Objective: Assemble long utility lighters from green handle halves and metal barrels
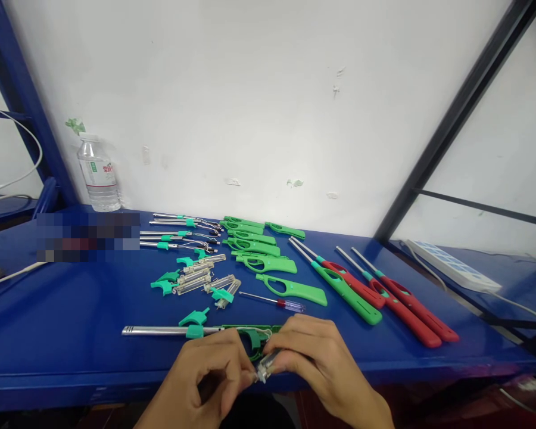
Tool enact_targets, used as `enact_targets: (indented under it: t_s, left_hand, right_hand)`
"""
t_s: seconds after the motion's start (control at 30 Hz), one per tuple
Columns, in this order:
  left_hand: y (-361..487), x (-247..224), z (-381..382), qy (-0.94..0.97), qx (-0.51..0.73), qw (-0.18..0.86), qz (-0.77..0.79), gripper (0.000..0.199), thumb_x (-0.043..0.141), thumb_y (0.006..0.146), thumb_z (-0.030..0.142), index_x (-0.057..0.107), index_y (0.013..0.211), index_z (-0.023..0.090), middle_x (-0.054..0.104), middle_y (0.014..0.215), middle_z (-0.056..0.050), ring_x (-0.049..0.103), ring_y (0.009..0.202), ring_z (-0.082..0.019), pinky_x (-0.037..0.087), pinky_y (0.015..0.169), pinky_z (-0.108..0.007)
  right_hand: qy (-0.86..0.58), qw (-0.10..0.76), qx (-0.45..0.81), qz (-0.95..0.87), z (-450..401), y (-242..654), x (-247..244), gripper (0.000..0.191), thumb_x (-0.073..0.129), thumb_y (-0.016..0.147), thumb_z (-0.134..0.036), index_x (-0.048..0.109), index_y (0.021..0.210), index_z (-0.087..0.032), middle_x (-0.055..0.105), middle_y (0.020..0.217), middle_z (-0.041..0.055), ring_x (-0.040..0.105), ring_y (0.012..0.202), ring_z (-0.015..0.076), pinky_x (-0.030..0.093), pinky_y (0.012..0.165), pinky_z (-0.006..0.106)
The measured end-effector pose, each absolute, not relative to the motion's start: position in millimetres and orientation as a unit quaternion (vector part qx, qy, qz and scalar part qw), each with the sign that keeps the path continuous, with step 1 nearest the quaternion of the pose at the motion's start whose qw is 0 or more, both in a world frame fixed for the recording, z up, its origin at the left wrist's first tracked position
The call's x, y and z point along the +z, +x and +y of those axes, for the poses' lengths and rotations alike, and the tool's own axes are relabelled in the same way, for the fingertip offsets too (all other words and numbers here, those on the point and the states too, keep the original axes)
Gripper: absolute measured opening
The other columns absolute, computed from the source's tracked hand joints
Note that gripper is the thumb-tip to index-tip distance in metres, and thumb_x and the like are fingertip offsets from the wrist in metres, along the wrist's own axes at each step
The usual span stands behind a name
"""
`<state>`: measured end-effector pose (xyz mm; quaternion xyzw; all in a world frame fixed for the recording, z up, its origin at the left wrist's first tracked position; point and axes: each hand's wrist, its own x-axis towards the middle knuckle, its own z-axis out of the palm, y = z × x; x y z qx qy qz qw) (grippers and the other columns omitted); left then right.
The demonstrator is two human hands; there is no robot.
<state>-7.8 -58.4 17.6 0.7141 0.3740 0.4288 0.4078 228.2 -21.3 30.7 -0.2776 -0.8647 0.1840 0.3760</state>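
- Head view, right hand (315,360): holds a clear part (268,364) between thumb and fingers, grasp narrow.
- Left hand (214,369): thumb and fingertip pinched narrow on the pale end of the same part; whether anything tiny lies between them cannot be told.
- Clear part, location: between the hands, at the near edge of the counter (93,316), beside the open green shell (258,351).
- Risk, drop: a small, slick piece so near the edge could fall off the counter if either pinch slips.
- Risk, wires: the thin pale wires (264,332) beside the right hand could be snagged or pulled loose by a knuckle.
- Risk, breakage: the clear plastic looks rigid; twisting its end hard could crack it.
- Risk, roll: the screwdriver (290,305), just beyond the right hand, could be knocked by a sleeve or wrist.
- Metal tube (161,330): bright, smooth, cylindrical, slotted at its left end; teal collar (195,331) around it.
- Teal trigger (195,317): matt, curved plastic, just beyond the collar.
- Spare clear parts (194,278): boxy, glossy, heaped farther left.
- Green half-shells (301,292): moulded plastic, looped grips, far middle.
- Red lighters (411,316): long, rounded handles, right.
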Motion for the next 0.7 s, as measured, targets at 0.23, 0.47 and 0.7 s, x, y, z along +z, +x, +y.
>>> enact_targets:
  t_s: [0.23,0.47,0.7]
  left_hand:
    - [-4.8,15.8,-59.5,0.718,0.458,0.375,0.366,0.045,0.059,0.099,0.012,0.041,0.058,0.017,0.063,0.074,0.000,0.059,0.065,-0.011,0.043,0.063,-0.021]
    - [-3.4,11.6,-55.3,0.729,0.465,0.362,0.347,0.040,0.060,0.093,0.007,0.045,0.057,0.016,0.062,0.074,0.001,0.061,0.065,-0.010,0.043,0.062,-0.018]
    - [-6.9,10.9,-58.8,0.729,0.454,0.389,0.334,0.038,0.062,0.089,0.005,0.045,0.057,0.016,0.060,0.075,0.000,0.059,0.064,-0.010,0.041,0.062,-0.020]
  right_hand:
    - [-0.266,0.363,0.177,-0.875,-22.3,227.9,33.7,0.042,0.052,0.116,-0.050,0.081,0.100,-0.025,0.080,0.087,-0.0005,0.069,0.076,0.0156,0.046,0.073,0.027]
    - [-0.273,0.347,0.163,-0.882,-22.4,228.3,32.4,0.045,0.049,0.116,-0.052,0.081,0.101,-0.024,0.080,0.089,-0.0006,0.070,0.077,0.0154,0.045,0.073,0.028]
    - [-0.267,0.359,0.136,-0.884,-23.1,226.9,31.6,0.049,0.045,0.116,-0.054,0.081,0.102,-0.025,0.081,0.089,0.0001,0.070,0.077,0.0161,0.045,0.071,0.029]
